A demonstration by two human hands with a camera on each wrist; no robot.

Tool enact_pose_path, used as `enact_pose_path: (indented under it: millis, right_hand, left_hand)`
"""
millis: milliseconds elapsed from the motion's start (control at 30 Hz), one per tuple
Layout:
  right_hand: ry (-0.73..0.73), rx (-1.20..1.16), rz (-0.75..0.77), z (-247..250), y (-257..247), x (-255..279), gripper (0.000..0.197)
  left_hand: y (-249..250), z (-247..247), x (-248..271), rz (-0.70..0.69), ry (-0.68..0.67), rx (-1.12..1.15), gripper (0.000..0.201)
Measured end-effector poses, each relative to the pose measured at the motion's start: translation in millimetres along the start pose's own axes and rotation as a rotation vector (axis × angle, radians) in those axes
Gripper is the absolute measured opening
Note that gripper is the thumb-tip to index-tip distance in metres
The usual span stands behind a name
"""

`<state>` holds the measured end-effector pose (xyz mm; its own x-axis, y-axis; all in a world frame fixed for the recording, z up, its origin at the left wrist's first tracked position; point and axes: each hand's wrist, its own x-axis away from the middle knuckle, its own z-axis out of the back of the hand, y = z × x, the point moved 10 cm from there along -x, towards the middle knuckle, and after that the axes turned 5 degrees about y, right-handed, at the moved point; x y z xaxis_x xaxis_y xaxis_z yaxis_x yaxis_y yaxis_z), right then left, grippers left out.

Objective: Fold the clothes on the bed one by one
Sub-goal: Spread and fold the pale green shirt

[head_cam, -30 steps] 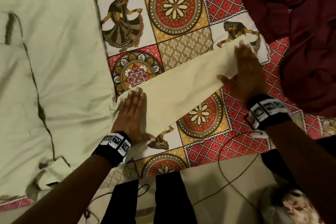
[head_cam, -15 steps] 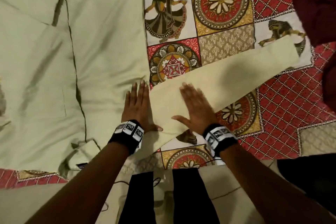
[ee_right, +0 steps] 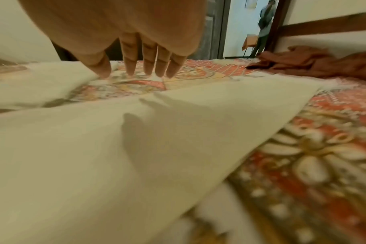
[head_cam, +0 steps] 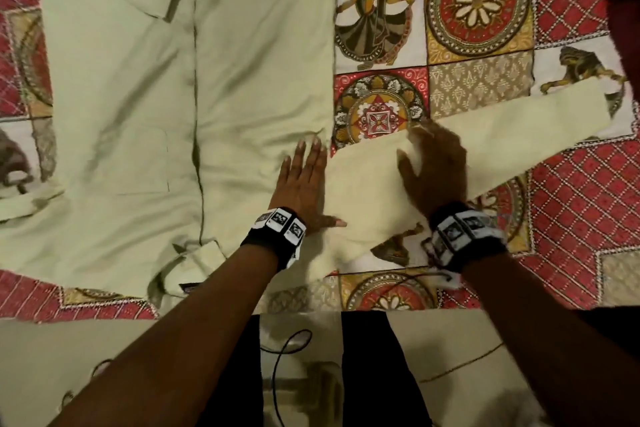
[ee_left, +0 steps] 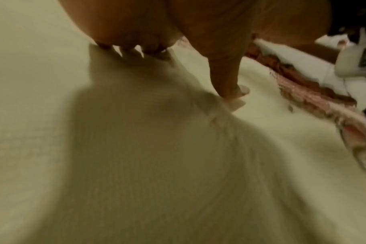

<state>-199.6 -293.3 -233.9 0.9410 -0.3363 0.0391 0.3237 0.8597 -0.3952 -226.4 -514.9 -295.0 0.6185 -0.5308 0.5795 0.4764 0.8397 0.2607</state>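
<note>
Head view, left hand (head_cam: 300,186) flat on shirt (head_cam: 180,87), right hand (head_cam: 433,170) fingers straight over sleeve (head_cam: 502,135)

Warm dim light, blurred wrist views.

Head view looks steeply down; wrist views skim close, all sharing the pale shirt (head_cam: 173,97).
</note>
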Motion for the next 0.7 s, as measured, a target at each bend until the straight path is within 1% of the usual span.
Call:
enact_pose_path:
  millis: [33, 67, 133, 167, 233, 300, 333, 400, 467, 533, 600, 633, 667, 700]
  right_hand:
    - [-0.034, -0.056, 0.029, -15.0, -36.1, 8.2, 0.042]
    - [-0.068, -0.115, 0.053, -29.3, -70.6, 17.9, 0.038]
    - [-0.113, -0.229, 0.07, -50.4, -134.0, 34.9, 0.032]
    - [-0.141, -0.279, 0.046, -58.5, -158.6, 41.7, 0.028]
    - [-0.196, -0.328, -0.027, -82.1, -209.3, 57.1, 0.024]
    - [-0.242, -0.353, -0.068, -111.2, -265.0, 74.2, 0.024]
    - [-0.28, -0.364, -0.067, -125.0, -290.1, 81.3, 0.023]
    - [-0.348, -0.385, -0.006, -161.0, -364.2, 94.1, 0.022]
    - [-0.419, -0.38, 0.079, -194.7, -442.0, 103.7, 0.021]
    - [-0.602, -0.318, 0.117, -237.8, -499.9, 120.0, 0.025]
    - [-0.798, -0.156, 0.117, -280.2, -534.8, 140.0, 0.041]
    - [-0.834, -0.081, 0.113, -292.7, -544.7, 145.4, 0.048]
    - [-0.819, -0.028, 0.096, -297.3, -548.4, 145.4, 0.049]
    - [-0.789, 0.006, 0.063, -299.3, -550.9, 144.4, 0.046]
  left_hand:
    - [-4.4, 10.3, 4.2, -0.001, 0.049, 0.049, 0.14]
    - [-13.4, 23.7, 11.9, 0.009, 0.128, 0.128, 0.13]
    - [-52.3, 56.7, 39.1, 0.049, 0.341, 0.324, 0.109]
    - [-78.2, 69.3, 56.4, 0.075, 0.45, 0.402, 0.099]
    - [-152.0, 79.5, 99.7, 0.161, 0.605, 0.516, 0.081]
    - [-237.3, 78.6, 144.8, 0.269, 0.716, 0.557, 0.067]
    - [-276.6, 76.6, 167.1, 0.331, 0.761, 0.56, 0.059]
    - [-368.5, 73.8, 220.8, 0.468, 0.832, 0.546, 0.047]
    - [-456.7, 62.8, 271.8, 0.605, 0.862, 0.556, 0.045]
    - [-527.8, 48.8, 313.7, 0.767, 0.857, 0.539, 0.059]
    - [-578.1, 40.0, 346.4, 0.851, 0.915, 0.557, 0.074]
    - [-596.6, 37.0, 355.9, 0.876, 0.958, 0.621, 0.075]
    - [-610.1, 31.4, 359.9, 0.908, 0.991, 0.746, 0.069]
    - [-623.1, 21.5, 361.8, 0.957, 1.001, 0.91, 0.056]
